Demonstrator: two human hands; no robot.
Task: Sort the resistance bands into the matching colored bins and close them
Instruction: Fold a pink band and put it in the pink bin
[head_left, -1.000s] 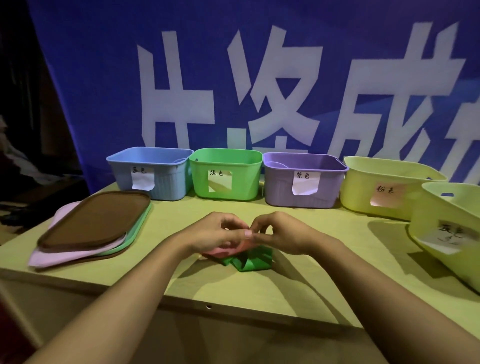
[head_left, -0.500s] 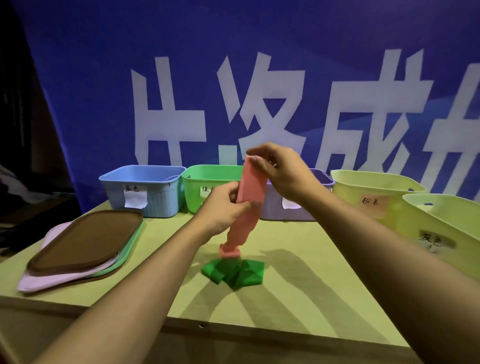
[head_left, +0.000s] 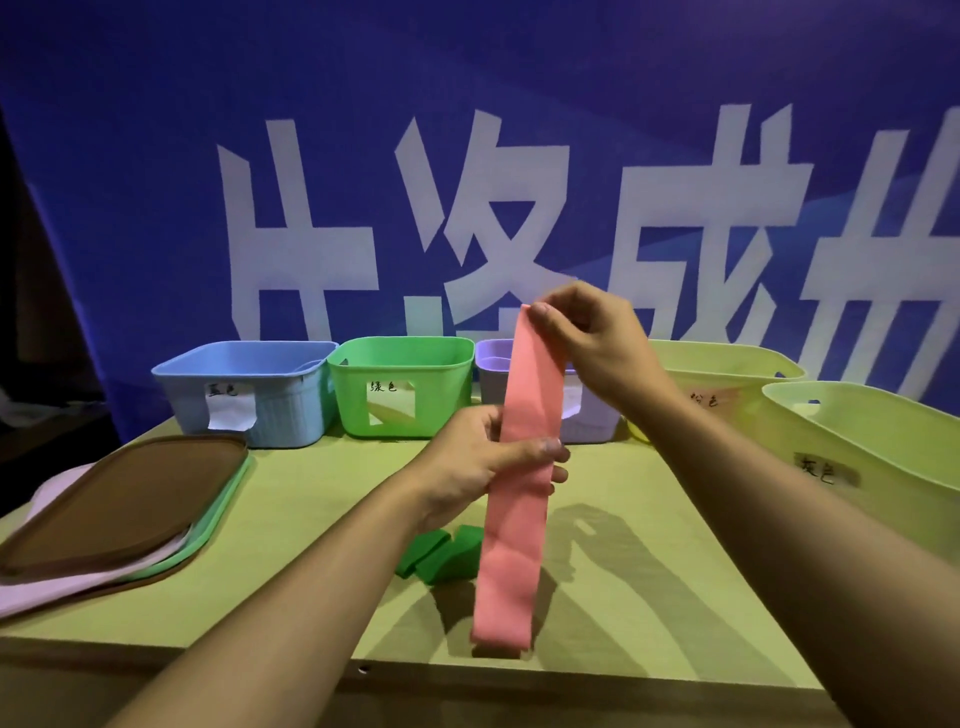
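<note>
Both forearms reach in from the bottom corners and meet over the middle of the counter (head_left: 649, 545). The right hand (head_left: 597, 343) is raised, knuckles up, thumb and fingers pinching the top end of the pink resistance band (head_left: 514, 499). The left hand (head_left: 483, 467) sits lower, thumb across the front of the band and fingers curled behind it, gripping it about halfway down. The band hangs unrolled and nearly straight, leaning slightly to the left toward its free lower end, which dangles near the counter's front edge.

A folded green resistance band (head_left: 441, 556) lies on the counter just behind the pink one, below the left wrist.

Five bins stand in a row at the back, all open: a blue bin (head_left: 249, 395) with a paper label reading 蓝色, a green bin (head_left: 400, 384) labelled 绿色, a purple bin (head_left: 491, 379) whose label is hidden by the band, a pale yellow-green bin (head_left: 727, 374) with a pinkish label reading 粉色, and nearest on the right another yellow-green bin (head_left: 883, 452) labelled 灰色. A stack of lids (head_left: 119, 514), brown on top, lies at the left. Behind hangs a blue banner (head_left: 467, 130) with large white characters, cut off and not readable in full.
</note>
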